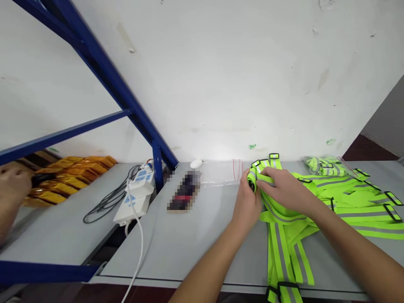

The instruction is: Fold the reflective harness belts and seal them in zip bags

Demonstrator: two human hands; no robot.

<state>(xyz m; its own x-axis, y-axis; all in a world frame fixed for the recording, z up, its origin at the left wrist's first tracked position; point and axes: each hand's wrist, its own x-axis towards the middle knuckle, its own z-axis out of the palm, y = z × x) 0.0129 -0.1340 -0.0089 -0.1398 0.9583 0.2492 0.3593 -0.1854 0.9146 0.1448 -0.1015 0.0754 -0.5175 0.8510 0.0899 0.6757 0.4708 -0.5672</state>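
Observation:
Both my hands are on a neon-yellow reflective strap harness (279, 235) with grey stripes and black buckles. My left hand (248, 200) grips a gathered, folded part of it, near a black buckle. From the right, my right hand (282, 189) closes its fingers on the same bundle. Loose straps hang down toward the table's front edge, with black buckles at their ends. More reflective straps (350, 198) lie spread to the right. Behind them rests a clear bag holding a folded reflective harness (326, 167).
Clear plastic bags (221, 172) with red seal lines lie near the wall, beside a white oval object (196, 163) and a pixelated item (184, 191). Power strips (135, 198) and cables sit by the blue frame (126, 101). Far left, another person's hand (14, 185) is near yellow packets (63, 181).

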